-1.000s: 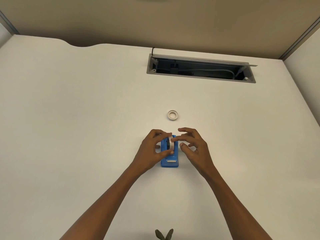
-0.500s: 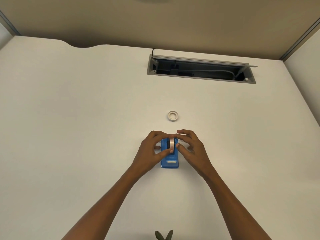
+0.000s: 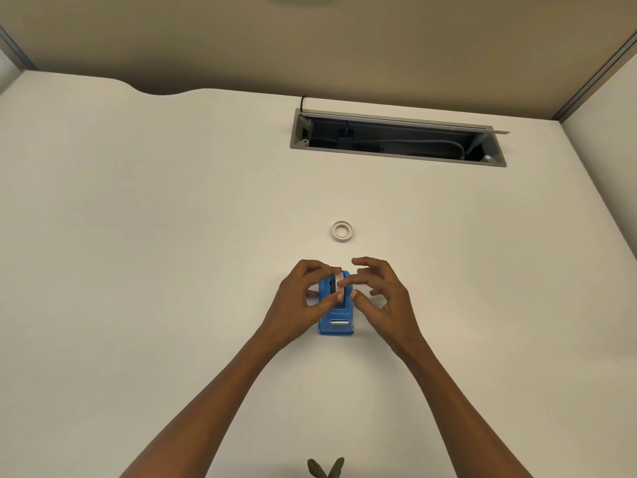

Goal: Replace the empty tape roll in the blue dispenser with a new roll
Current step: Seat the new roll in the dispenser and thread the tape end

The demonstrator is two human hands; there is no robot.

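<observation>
The blue tape dispenser (image 3: 337, 320) stands on the white desk, its cutter end toward me. A pale new tape roll (image 3: 339, 280) sits upright in its slot beside a dark hub. My left hand (image 3: 303, 300) pinches the roll between thumb and fingers from the left. From the right, my right hand (image 3: 382, 294) lays its index finger across the top of the roll; its thumb is beside the dispenser's right wall and the other fingers are spread. A small white empty ring (image 3: 342, 231) lies flat on the desk just beyond the dispenser.
An open cable tray (image 3: 396, 160) with grey metal rim and cables inside is sunk into the desk at the far right. Partition walls border the desk at the back and right. A small green leaf tip (image 3: 325, 468) pokes in at the bottom edge.
The roll has sunk lower into the dispenser's slot. My right hand's fingers have loosened and spread, leaving the index finger on the roll. The left hand keeps its pinch.
</observation>
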